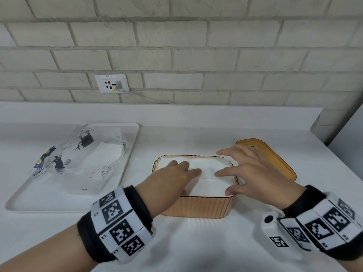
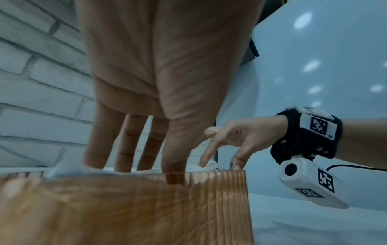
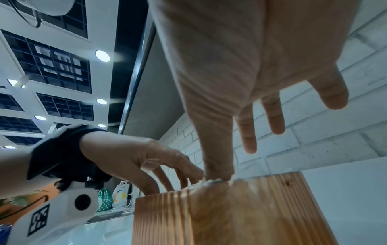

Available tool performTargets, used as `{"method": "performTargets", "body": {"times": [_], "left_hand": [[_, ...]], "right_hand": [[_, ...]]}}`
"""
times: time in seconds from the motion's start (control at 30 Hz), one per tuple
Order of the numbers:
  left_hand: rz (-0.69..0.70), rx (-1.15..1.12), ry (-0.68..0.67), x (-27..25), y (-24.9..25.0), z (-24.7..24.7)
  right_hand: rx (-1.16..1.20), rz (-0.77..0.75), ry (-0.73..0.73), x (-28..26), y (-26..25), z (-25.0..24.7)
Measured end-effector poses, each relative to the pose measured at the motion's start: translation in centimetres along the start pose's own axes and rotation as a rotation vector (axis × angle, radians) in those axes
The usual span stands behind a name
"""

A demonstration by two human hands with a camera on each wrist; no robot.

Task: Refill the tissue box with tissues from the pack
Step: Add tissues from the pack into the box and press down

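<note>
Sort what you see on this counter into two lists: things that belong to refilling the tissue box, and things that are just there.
Part of the job:
tissue box
tissues in it
box lid
tissue pack
left hand
right hand

Just there:
white tray under the pack
wall socket
cable

- Left hand (image 1: 172, 178): palm down, fingers (image 2: 130, 142) extended straight and close together, tips angled downward.
- Right hand (image 1: 253, 171): palm down, fingers (image 3: 248, 132) spread and relaxed, thumb lowest.
- Both forearms reached forward; each wrist wore a marker-patterned band.
</note>
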State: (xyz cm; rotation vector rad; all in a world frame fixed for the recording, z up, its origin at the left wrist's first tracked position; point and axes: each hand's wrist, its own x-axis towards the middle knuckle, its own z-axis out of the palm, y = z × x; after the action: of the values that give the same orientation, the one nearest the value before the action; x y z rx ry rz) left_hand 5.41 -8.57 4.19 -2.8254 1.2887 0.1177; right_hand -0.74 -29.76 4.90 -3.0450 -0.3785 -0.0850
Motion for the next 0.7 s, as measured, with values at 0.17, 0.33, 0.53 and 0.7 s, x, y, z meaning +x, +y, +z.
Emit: {"method": "performTargets", "body": {"times": [0.17,0.33,0.53,0.7], "left_hand": [[-0.022,0.052,-0.020,0.3,1.1,0.1],[-0.002,0.070,-0.031,0.7,1.4,0.3],[-0.008,0.200,-0.055,1.1,2.4,-0.1],[-0.021,0.154,-0.059,1.8,2.7,0.1]], "right_hand": [[-0.008,0.079,-0.126,0.5,-0.6,-0.2],[-0.021,0.136,-0.189,1.1,-1.1,-0.3],[0.110,0.169,-0.187,1.0,-0.5,0.2],[0.389,0.135,-0.137,0.7,0.5,0.8]]}}
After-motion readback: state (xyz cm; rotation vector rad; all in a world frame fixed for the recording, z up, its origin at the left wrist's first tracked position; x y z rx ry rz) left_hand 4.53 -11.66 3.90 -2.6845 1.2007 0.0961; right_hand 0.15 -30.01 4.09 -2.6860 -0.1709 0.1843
